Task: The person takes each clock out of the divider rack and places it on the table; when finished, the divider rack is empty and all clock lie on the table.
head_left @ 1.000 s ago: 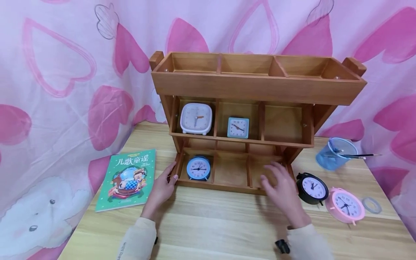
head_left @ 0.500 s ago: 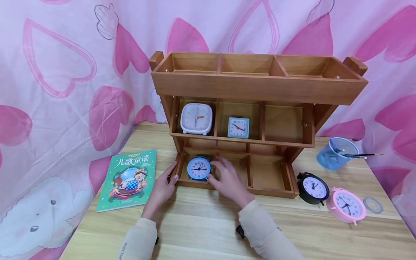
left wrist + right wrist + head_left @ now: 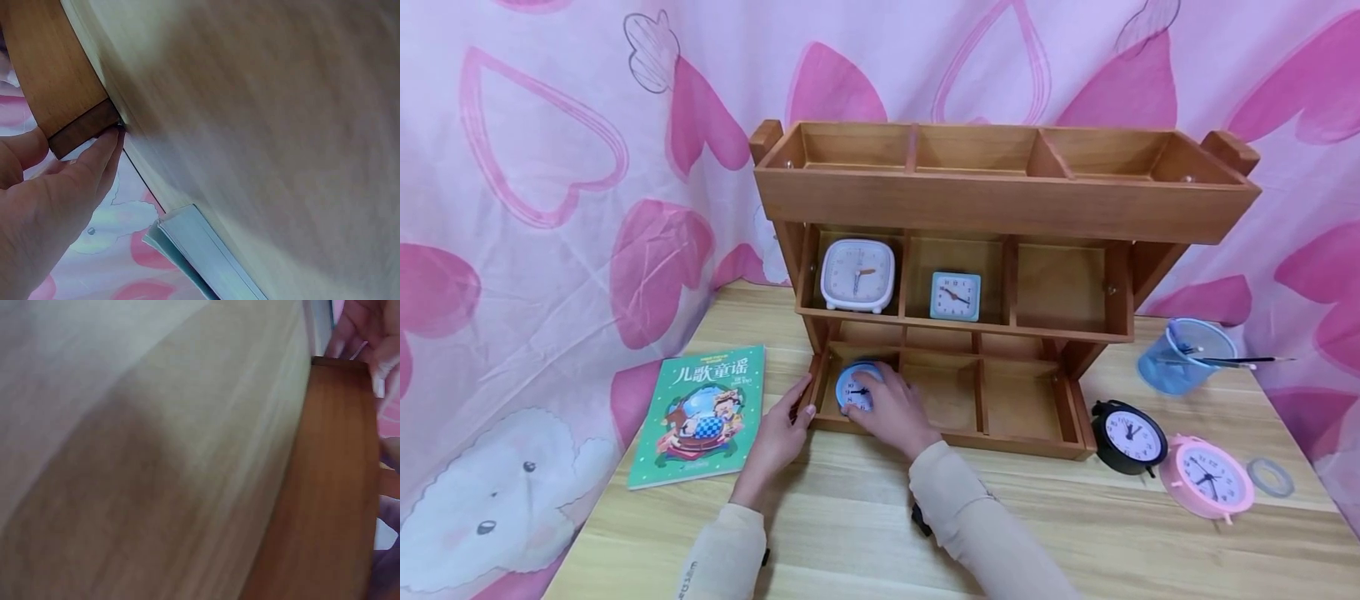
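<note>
Blue round clock (image 3: 853, 389) stands in the lower left compartment of the wooden shelf (image 3: 1000, 200) on the desk (image 3: 865, 517). Right hand (image 3: 891, 410) has its fingers curled round the clock's right side and top, hiding much of the dial. Left hand (image 3: 778, 433) rests its near-straight fingers (image 3: 103, 156) against the shelf's lower left corner. Right wrist view is blurred; the grip there is cut off. Green book (image 3: 700, 414) lies just left.

we see a wooden tabletop (image 3: 865, 517) – shelf rack (image 3: 1000, 208) at the back edge, book (image 3: 700, 414) left, black clock (image 3: 1129, 435), pink clock (image 3: 1208, 481) and blue cup (image 3: 1183, 357) right.
</note>
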A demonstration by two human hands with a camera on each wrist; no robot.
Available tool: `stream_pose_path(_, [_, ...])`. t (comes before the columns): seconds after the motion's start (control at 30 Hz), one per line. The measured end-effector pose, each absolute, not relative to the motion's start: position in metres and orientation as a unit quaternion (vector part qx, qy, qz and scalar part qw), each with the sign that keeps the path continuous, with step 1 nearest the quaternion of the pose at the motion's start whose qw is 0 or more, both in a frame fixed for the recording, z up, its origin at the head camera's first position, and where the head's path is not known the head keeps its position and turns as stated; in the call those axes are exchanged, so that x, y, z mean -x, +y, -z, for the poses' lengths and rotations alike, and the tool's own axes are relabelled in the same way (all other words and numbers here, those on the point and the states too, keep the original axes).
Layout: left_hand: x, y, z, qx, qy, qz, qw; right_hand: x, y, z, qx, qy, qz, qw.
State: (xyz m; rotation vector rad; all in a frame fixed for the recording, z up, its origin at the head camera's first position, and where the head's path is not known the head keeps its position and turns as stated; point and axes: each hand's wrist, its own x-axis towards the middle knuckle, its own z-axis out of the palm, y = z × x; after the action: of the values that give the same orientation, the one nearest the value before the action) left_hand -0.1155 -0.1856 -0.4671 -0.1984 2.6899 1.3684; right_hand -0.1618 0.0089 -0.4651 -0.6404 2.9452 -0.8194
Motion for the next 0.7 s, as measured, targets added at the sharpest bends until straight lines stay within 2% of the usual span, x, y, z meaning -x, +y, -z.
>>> stream_pose_path(0.47, [0.115, -0.189, 0.470, 0.064, 0.888, -0.451, 0.068, 0.165, -0.004, 0.460, 0.164, 0.957, 0.237, 0.020])
stream_pose_path(0.7, [0.116, -0.187, 0.470, 0.060, 0.890, -0.446, 0.069, 0.166, -0.005, 0.459, 0.155, 0.952, 0.263, 0.006])
